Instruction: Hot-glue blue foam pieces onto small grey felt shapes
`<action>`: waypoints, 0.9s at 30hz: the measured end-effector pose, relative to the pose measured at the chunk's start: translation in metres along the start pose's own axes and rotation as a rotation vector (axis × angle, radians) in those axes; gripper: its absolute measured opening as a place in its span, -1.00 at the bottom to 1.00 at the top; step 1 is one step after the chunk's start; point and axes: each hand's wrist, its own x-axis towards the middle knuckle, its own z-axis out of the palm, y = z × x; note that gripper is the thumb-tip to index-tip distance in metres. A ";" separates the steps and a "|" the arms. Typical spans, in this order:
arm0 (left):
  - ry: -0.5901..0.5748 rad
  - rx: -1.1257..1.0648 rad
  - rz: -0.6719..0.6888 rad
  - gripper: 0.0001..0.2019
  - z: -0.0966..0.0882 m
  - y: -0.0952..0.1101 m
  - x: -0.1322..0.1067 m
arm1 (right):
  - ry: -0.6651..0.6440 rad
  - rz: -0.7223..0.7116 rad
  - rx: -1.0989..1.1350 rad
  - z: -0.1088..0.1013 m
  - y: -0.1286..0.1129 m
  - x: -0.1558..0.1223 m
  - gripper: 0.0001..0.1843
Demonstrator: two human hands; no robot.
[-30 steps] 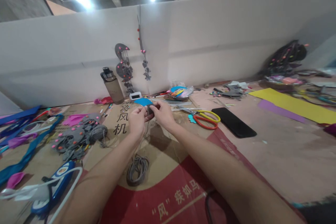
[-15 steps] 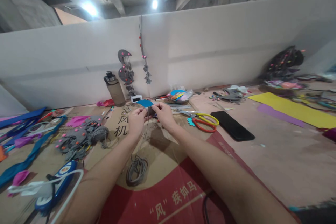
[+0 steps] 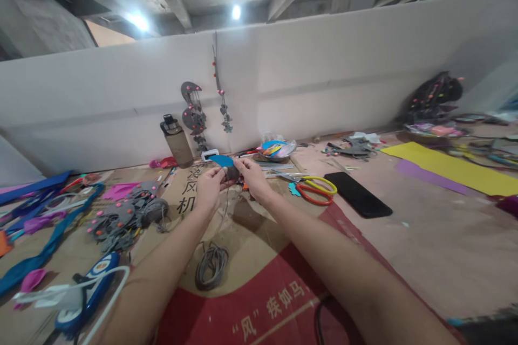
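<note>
Both hands meet over the cardboard near the middle of the table. My left hand (image 3: 211, 183) pinches the near left edge of a small piece, blue felt (image 3: 222, 160) on top with a dark grey part (image 3: 232, 172) below. My right hand (image 3: 251, 177) grips the same piece from the right, fingers closed on its edge. A thin grey cord (image 3: 225, 202) hangs from the piece and runs down toward a loose coil of grey cord (image 3: 211, 266) lying on the cardboard. The fingertips partly hide the dark part.
Scissors (image 3: 315, 190) with yellow and red handles and a black phone (image 3: 358, 194) lie right of my hands. A bottle (image 3: 178, 143) stands behind at left. Grey felt pieces with pink beads (image 3: 121, 215) and a blue power strip (image 3: 91, 294) are at left. Yellow felt (image 3: 449, 167) lies far right.
The view has shifted slightly. Both hands stay on the blue and grey piece, and slightly more of its dark part shows between them.
</note>
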 end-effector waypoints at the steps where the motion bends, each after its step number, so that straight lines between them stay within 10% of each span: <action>1: 0.006 -0.008 -0.014 -0.75 -0.001 0.001 0.001 | -0.015 0.013 0.038 0.001 0.001 0.000 -0.59; 13: -0.026 0.042 -0.060 -0.78 -0.006 -0.003 0.006 | 0.059 -0.057 -0.089 -0.002 -0.003 0.001 -0.71; 20: 0.067 -0.102 -0.089 -0.91 -0.040 -0.017 0.027 | 0.154 -0.035 -0.034 -0.004 -0.010 0.001 -0.76; 27: 0.211 -0.299 -0.068 -0.90 -0.064 -0.038 0.035 | -0.057 -0.143 -0.408 0.024 0.002 -0.033 -0.63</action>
